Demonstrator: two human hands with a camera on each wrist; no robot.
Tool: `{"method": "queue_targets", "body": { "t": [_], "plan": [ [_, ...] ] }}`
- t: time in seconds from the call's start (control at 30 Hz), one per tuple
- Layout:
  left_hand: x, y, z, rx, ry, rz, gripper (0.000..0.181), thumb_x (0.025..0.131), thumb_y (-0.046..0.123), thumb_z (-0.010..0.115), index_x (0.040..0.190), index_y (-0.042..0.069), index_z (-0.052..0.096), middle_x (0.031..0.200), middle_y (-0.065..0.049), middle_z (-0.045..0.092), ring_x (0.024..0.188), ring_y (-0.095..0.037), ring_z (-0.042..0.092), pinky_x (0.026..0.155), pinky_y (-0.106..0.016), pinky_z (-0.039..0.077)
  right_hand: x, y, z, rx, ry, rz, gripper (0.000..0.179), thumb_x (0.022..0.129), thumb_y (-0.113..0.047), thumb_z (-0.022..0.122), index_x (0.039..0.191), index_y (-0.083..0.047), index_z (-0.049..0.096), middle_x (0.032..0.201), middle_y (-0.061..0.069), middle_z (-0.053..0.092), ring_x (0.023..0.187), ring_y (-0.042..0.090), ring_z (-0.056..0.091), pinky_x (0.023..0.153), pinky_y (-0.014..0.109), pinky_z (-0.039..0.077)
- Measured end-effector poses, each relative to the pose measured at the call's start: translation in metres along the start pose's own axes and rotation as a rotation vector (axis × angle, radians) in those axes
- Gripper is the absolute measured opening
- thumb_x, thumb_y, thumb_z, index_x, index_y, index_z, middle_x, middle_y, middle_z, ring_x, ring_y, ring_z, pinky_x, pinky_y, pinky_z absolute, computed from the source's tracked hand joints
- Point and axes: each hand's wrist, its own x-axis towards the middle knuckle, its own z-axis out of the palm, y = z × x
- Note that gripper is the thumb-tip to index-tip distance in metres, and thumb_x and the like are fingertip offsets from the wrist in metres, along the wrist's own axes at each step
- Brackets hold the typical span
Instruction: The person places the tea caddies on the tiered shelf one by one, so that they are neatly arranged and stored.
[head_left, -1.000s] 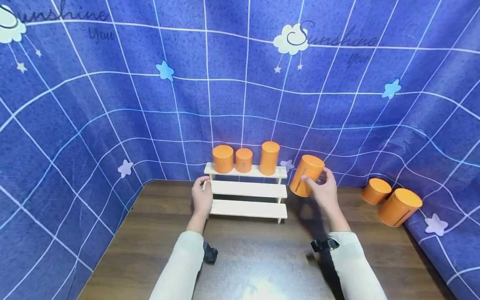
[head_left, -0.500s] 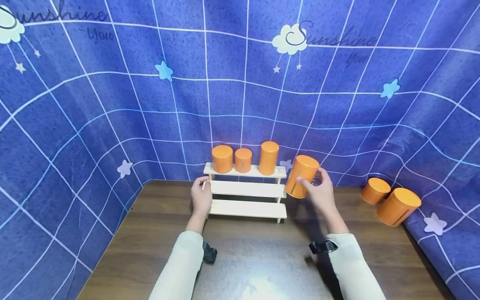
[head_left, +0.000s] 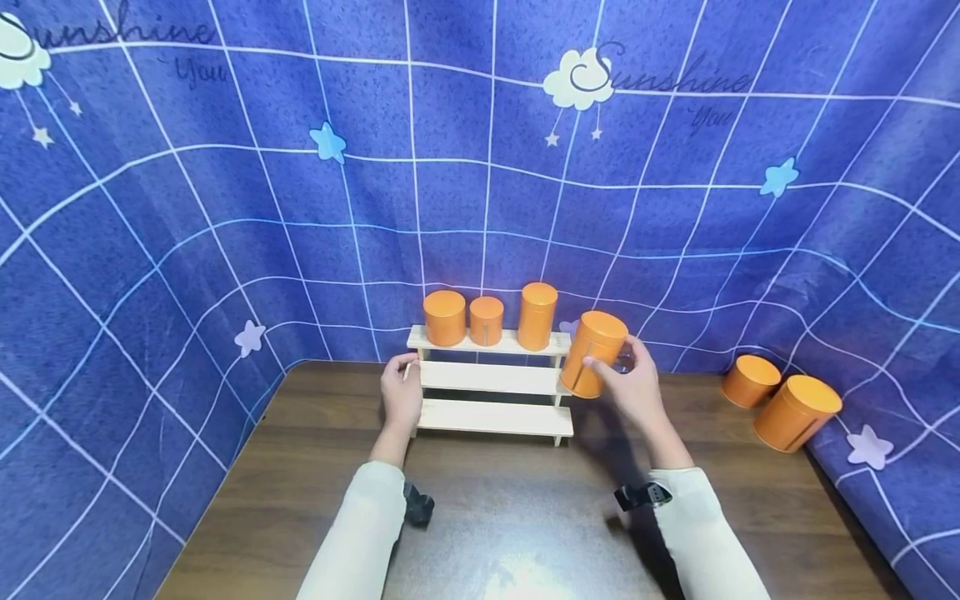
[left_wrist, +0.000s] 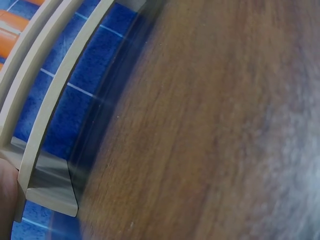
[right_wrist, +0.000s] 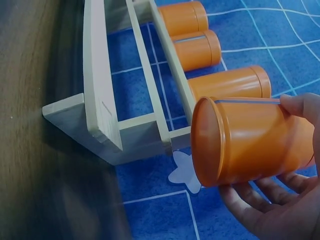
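Head view. One three-tier rack (head_left: 495,417), pale wood, centre of frame, standing on a brown table (head_left: 517,500) before a blue gridded backdrop (head_left: 450,192). On its top tier, left to right: one wide canister (head_left: 445,318), one small canister (head_left: 487,322), one tall canister (head_left: 537,317); all orange, upright, lidded. Left hand (head_left: 402,393), left of centre: fingers curled on the rack's left end, gripping it. Right hand (head_left: 634,385), right of centre: grasping one large orange canister (head_left: 592,356), thumb in front, tilted, its lower end overlapping the middle tier's right end; contact cannot be told. Right edge: one short canister (head_left: 752,381) and one larger canister (head_left: 798,414), side by side on the table.

Left wrist view. Rack along the upper left, its side piece at lower left; a portion of the left hand against it at the left edge. Orange canister parts, upper left corner. Table filling the right.

Right wrist view. Large orange canister at centre right, thumb above, fingers beneath. Rack at upper left; three canisters along its top tier, upper centre.
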Motion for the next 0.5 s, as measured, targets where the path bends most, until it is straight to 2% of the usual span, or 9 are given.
{"method": "queue_targets", "body": {
  "t": [0.07,0.17,0.5],
  "plan": [
    [0.001,0.000,0.000,-0.011,0.003,-0.004,0.020,0.105,0.009,0.059,0.119,-0.001,0.070,0.124,-0.019,0.068,0.107,-0.020,0.060,0.089,-0.024,0.048,-0.001,-0.001,0.000,-0.008,-0.012,0.001,0.062,0.090,-0.025,0.083,0.141,-0.005,0.056,0.127,0.014,0.064,0.107,0.013,0.058,0.086,0.014,0.050],
    [0.001,0.001,-0.001,-0.020,0.006,-0.015,0.020,0.105,0.009,0.060,0.118,-0.001,0.070,0.123,-0.018,0.068,0.105,-0.017,0.060,0.085,-0.018,0.047,-0.004,-0.004,0.001,-0.013,-0.032,0.000,0.063,0.090,-0.026,0.083,0.143,-0.006,0.055,0.130,0.016,0.064,0.111,0.016,0.059,0.088,0.014,0.050],
    [0.000,0.003,-0.002,-0.015,0.006,-0.037,0.020,0.104,0.011,0.061,0.118,0.000,0.071,0.125,-0.017,0.068,0.104,-0.015,0.060,0.084,-0.018,0.047,-0.012,-0.017,0.008,0.029,-0.098,-0.023,0.069,0.090,-0.025,0.085,0.148,-0.008,0.051,0.135,0.019,0.065,0.120,0.026,0.062,0.088,0.015,0.053]
  ]
}}
